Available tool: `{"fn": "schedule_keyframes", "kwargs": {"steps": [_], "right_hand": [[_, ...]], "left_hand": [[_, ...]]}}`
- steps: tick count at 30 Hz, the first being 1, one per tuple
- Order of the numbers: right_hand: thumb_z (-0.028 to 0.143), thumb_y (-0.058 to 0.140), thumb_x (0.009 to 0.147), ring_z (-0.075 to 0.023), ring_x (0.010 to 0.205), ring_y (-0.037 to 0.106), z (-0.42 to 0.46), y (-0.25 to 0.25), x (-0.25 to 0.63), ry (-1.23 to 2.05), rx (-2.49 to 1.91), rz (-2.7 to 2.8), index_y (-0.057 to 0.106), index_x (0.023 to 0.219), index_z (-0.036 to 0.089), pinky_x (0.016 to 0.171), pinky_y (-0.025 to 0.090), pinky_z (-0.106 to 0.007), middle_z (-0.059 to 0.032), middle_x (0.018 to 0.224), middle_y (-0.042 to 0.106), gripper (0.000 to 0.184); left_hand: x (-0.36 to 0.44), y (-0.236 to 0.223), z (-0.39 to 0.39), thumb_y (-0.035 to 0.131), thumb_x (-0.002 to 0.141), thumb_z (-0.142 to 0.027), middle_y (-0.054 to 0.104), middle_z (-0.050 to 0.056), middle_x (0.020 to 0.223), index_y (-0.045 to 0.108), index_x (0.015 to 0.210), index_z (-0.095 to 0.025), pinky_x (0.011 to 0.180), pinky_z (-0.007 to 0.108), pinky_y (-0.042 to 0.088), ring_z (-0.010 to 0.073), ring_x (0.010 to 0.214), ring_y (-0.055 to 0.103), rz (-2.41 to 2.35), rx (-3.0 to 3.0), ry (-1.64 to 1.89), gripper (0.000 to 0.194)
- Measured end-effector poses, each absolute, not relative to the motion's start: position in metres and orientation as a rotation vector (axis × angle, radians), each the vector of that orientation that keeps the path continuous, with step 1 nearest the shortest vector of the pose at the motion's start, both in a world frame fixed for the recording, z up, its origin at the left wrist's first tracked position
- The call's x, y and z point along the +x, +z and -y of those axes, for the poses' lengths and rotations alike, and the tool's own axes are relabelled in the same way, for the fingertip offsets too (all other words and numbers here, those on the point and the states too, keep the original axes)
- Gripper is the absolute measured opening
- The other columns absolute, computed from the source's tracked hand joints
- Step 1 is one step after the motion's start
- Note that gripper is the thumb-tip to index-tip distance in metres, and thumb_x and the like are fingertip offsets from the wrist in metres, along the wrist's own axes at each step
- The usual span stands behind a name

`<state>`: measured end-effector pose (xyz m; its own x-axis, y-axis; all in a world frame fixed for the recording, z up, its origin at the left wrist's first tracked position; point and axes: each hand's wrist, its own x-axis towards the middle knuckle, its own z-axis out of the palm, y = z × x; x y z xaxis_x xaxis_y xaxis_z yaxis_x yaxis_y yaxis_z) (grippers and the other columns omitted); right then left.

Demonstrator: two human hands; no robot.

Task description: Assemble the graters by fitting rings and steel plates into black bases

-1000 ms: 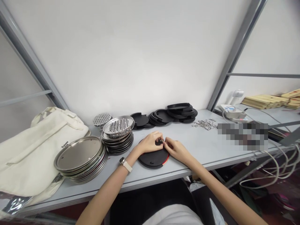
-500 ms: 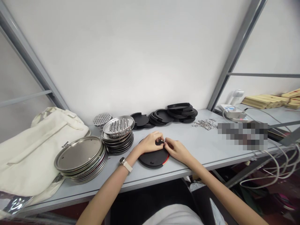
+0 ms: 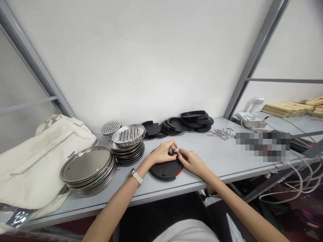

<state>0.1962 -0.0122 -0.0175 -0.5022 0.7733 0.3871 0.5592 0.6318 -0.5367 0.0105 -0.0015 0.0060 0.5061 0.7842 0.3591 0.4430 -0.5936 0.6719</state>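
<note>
A round black disc (image 3: 164,169) with a red edge lies on the grey table (image 3: 222,158) near its front edge. Both hands rest on the disc's far rim. My left hand (image 3: 163,153), a watch on its wrist, has its fingers curled and pinched at a small metal clip (image 3: 176,151). My right hand (image 3: 190,160) meets it from the right, its fingertips pinched on the same clip. The clip sits at the disc's rim and is mostly hidden by the fingers.
To the left stand a stack of plain steel plates (image 3: 87,168) and a stack of perforated steel plates (image 3: 127,143). Black discs (image 3: 184,122) are piled at the back. Loose metal clips (image 3: 220,133) lie at right. A cream cloth bag (image 3: 32,161) fills the left end.
The hands stay together on the disc's far rim; the fingers have shifted only slightly about the clip. The view has moved a little.
</note>
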Motion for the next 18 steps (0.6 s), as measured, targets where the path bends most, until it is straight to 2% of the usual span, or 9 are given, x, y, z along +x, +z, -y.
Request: {"fn": "schedule_keyframes", "kwargs": {"steps": [7, 18], "right_hand": [[0.029, 0.037, 0.09, -0.0106, 0.046, 0.037, 0.0124, -0.0173, 0.1983, 0.474, -1.045, 2.162, 0.039, 0.07, 0.022, 0.05, 0.028, -0.022, 0.0059, 0.054, 0.038, 0.022], [0.031, 0.032, 0.094, -0.0133, 0.049, 0.044, 0.0116, -0.0179, 0.1971, 0.438, -1.044, 2.147, 0.045, 0.079, 0.022, 0.053, 0.032, -0.024, 0.0024, 0.058, 0.048, 0.022]], "left_hand": [[0.0103, 0.0021, -0.001, 0.057, 0.07, -0.013, 0.054, -0.003, 0.077, 0.052, 0.095, -0.019, 0.059, 0.02, 0.04, 0.0085, 0.064, 0.048, -0.935, 2.227, 0.865, 0.026], [0.011, 0.0023, -0.0002, 0.056, 0.07, -0.013, 0.052, 0.002, 0.101, 0.049, 0.1, -0.02, 0.077, 0.029, 0.046, 0.0126, 0.077, 0.052, -1.02, 2.38, 0.879, 0.032]]}}
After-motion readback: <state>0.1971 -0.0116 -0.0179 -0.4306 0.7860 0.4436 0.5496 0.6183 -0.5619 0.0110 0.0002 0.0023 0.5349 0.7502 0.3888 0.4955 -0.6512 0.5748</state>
